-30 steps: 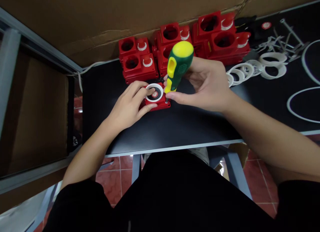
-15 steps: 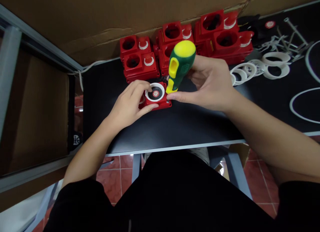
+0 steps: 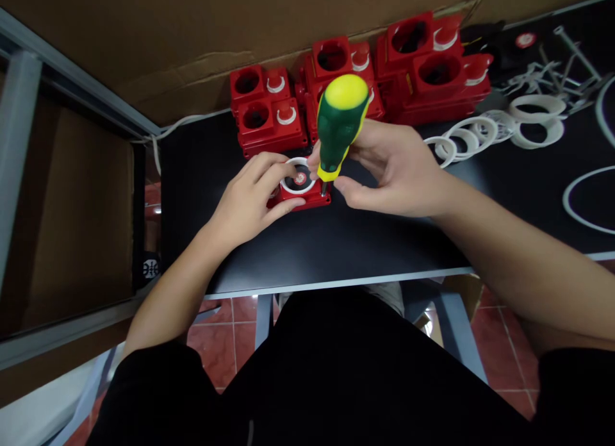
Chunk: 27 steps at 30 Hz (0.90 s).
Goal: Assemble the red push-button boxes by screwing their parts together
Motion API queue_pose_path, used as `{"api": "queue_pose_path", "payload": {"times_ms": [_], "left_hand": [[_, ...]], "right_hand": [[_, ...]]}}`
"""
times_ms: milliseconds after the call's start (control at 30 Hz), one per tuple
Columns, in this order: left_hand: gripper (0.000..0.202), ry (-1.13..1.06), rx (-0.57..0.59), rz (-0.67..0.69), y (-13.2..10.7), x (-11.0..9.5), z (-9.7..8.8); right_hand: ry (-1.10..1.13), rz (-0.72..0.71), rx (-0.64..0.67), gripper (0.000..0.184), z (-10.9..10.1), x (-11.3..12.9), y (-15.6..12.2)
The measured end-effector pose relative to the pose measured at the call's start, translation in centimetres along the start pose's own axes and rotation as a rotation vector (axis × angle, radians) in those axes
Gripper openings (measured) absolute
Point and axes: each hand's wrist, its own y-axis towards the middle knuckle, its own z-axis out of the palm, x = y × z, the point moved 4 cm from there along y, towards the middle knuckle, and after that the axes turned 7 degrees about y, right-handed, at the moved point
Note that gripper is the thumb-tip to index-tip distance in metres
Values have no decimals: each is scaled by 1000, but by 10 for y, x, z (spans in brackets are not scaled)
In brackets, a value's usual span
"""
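On the black tabletop sits a red housing (image 3: 311, 200) fitted with a white ring (image 3: 297, 193). Inside the ring is a black disc with a red-and-white label (image 3: 300, 178). My left hand (image 3: 247, 193) grips the housing from the left, thumb along its near side and fingers over the ring. In my right hand (image 3: 396, 167) is a green-and-yellow screwdriver (image 3: 340, 125), held almost upright around the lower handle. Its tip stands at the housing's near right corner, where a screw is too small to make out. The fingers behind the handle are partly hidden.
Several red housings (image 3: 273, 131) line the back against a cardboard wall (image 3: 182, 42). To the right lie white rings (image 3: 535, 135), metal brackets (image 3: 571, 55) and a large thin white hoop (image 3: 567, 199). A grey metal frame (image 3: 22, 113) stands at the left.
The screwdriver has turned in my right fingers, its yellow patch swinging out of view, and its shaft now shows. My right thumb has shifted off the collar. My left hand has barely moved.
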Motion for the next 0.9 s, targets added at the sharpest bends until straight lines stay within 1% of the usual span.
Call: {"api": "queue_pose_path", "payload": {"times_ms": [33, 133, 267, 467, 600, 733, 800, 900], "left_hand": [[53, 0, -9, 12, 0, 0, 0], [51, 0, 2, 14, 0, 1, 0], [50, 7, 30, -3, 0, 1, -1], [42, -10, -22, 40, 0, -1, -2], [37, -6, 37, -23, 0, 2, 1], [30, -2, 61, -44, 0, 1, 3], [29, -6, 69, -51, 0, 1, 4], [30, -5, 81, -61, 2, -1, 3]], "right_hand": [[-22, 9, -5, 17, 0, -1, 0], [-55, 59, -49, 26, -2, -6, 1], [-38, 95, -90, 32, -2, -9, 2], [-12, 93, -160, 43, -2, -11, 1], [36, 101, -178, 46, -3, -12, 2], [100, 141, -150, 52, -2, -10, 3], [100, 123, -154, 49, -2, -7, 3], [69, 120, -176, 40, -2, -3, 2]]}}
